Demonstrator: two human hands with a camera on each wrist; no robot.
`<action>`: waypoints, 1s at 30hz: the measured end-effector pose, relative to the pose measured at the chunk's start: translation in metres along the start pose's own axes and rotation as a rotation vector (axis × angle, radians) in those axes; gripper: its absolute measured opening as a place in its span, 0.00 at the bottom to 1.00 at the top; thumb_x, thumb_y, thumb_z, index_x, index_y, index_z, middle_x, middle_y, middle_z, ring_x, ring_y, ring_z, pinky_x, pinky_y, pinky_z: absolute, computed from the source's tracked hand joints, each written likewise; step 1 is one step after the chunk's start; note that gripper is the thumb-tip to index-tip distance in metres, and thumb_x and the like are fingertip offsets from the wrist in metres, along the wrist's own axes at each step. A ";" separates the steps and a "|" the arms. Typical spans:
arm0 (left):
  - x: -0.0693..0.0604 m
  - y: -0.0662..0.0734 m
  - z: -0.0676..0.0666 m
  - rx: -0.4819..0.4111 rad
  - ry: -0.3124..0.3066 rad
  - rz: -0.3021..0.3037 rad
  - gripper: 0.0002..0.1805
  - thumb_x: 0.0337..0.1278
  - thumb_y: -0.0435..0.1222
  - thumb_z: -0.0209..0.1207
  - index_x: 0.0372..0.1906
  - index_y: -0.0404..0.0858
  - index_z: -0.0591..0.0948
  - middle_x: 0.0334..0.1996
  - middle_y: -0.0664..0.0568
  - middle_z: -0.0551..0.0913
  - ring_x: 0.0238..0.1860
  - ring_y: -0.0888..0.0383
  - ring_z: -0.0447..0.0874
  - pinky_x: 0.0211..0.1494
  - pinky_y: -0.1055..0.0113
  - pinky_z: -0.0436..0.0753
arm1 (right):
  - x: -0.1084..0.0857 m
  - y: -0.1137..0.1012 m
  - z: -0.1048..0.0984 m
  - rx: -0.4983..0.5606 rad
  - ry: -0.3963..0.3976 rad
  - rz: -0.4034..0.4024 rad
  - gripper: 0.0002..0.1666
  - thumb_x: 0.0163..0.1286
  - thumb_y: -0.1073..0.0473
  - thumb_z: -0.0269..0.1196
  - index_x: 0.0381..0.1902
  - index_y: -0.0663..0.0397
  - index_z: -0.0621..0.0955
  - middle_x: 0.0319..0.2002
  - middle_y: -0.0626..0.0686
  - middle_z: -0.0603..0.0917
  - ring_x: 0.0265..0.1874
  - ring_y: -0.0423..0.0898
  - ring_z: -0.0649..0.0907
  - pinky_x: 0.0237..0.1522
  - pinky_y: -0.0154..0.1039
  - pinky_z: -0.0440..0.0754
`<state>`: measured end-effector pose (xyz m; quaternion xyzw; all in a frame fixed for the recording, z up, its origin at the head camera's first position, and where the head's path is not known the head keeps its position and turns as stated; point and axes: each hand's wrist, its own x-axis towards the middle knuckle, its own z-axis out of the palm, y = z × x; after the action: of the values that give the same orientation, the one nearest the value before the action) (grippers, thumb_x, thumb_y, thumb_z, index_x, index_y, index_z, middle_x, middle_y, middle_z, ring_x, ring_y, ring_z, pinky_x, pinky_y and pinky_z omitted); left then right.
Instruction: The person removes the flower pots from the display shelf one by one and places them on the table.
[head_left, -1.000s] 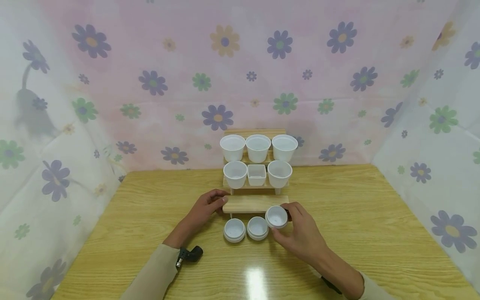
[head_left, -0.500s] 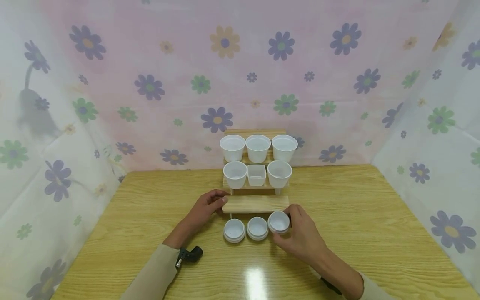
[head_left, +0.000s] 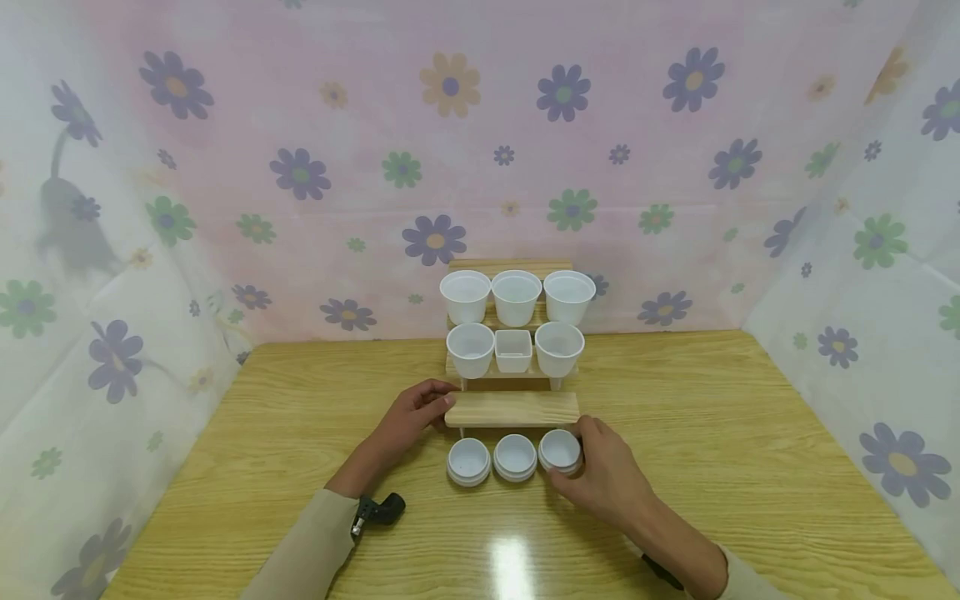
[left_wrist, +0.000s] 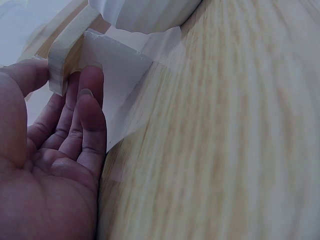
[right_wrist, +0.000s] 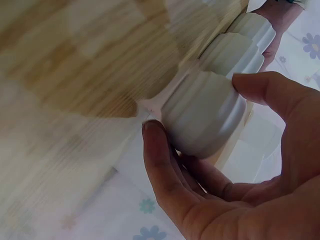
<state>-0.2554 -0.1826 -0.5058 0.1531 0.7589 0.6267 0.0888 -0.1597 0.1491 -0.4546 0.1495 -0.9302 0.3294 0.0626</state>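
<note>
Three round white pots stand in a row before the stand's lowest wooden shelf (head_left: pixel 513 408): a left pot (head_left: pixel 468 461), a middle pot (head_left: pixel 515 457) and a right pot (head_left: pixel 559 451). My right hand (head_left: pixel 611 475) has thumb and fingers around the right pot; in the right wrist view the hand (right_wrist: pixel 250 200) grips that pot (right_wrist: pixel 202 112) by its sides. At the shelf's left end, my left hand (head_left: pixel 405 421) pinches the board; the left wrist view shows the thumb and fingers of this hand (left_wrist: pixel 60 145) at the board's end (left_wrist: pixel 62 60).
Behind the low shelf, two higher tiers hold several white cups, such as a round one (head_left: pixel 517 297) and a square one (head_left: pixel 513 350). The wooden table (head_left: pixel 300 392) meets a flowered cloth (head_left: pixel 495 183) at the back and sides.
The right hand has brought its pot down and slightly right, to the end of the row beside the middle pot. The left hand has stayed at the shelf's end.
</note>
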 end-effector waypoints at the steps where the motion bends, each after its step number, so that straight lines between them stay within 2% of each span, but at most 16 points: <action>1: 0.000 0.000 0.000 0.002 0.000 0.000 0.19 0.82 0.41 0.58 0.64 0.33 0.80 0.45 0.48 0.86 0.40 0.56 0.84 0.44 0.64 0.86 | 0.000 0.000 0.000 -0.005 -0.004 -0.001 0.26 0.55 0.58 0.82 0.45 0.59 0.80 0.40 0.52 0.82 0.38 0.43 0.81 0.40 0.39 0.84; 11: -0.001 -0.001 0.000 0.010 -0.002 -0.004 0.19 0.82 0.42 0.57 0.65 0.34 0.80 0.43 0.48 0.85 0.40 0.55 0.83 0.45 0.63 0.86 | 0.000 0.001 0.001 -0.065 -0.017 0.005 0.28 0.55 0.57 0.83 0.47 0.60 0.80 0.40 0.52 0.83 0.39 0.45 0.83 0.41 0.43 0.85; 18: 0.000 0.000 0.000 0.009 -0.002 0.000 0.20 0.82 0.43 0.57 0.65 0.34 0.80 0.43 0.48 0.86 0.40 0.54 0.84 0.45 0.63 0.86 | 0.001 0.000 -0.002 -0.102 -0.052 0.016 0.33 0.55 0.54 0.84 0.52 0.64 0.81 0.44 0.55 0.84 0.41 0.46 0.83 0.42 0.43 0.85; 25: 0.000 0.000 0.000 0.016 -0.008 0.008 0.20 0.82 0.43 0.57 0.66 0.34 0.80 0.45 0.48 0.85 0.40 0.55 0.84 0.45 0.63 0.86 | 0.001 -0.005 -0.016 -0.120 -0.067 0.059 0.35 0.61 0.47 0.82 0.55 0.63 0.81 0.46 0.56 0.85 0.42 0.49 0.85 0.40 0.44 0.85; 30: -0.002 0.000 0.001 0.013 -0.006 0.000 0.20 0.83 0.42 0.57 0.66 0.34 0.80 0.45 0.48 0.85 0.39 0.54 0.84 0.46 0.63 0.86 | 0.005 -0.009 -0.030 -0.093 -0.014 0.028 0.30 0.64 0.50 0.80 0.53 0.64 0.81 0.42 0.54 0.83 0.40 0.51 0.84 0.41 0.44 0.85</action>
<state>-0.2538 -0.1826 -0.5056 0.1558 0.7627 0.6212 0.0901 -0.1609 0.1603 -0.4245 0.1358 -0.9469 0.2856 0.0587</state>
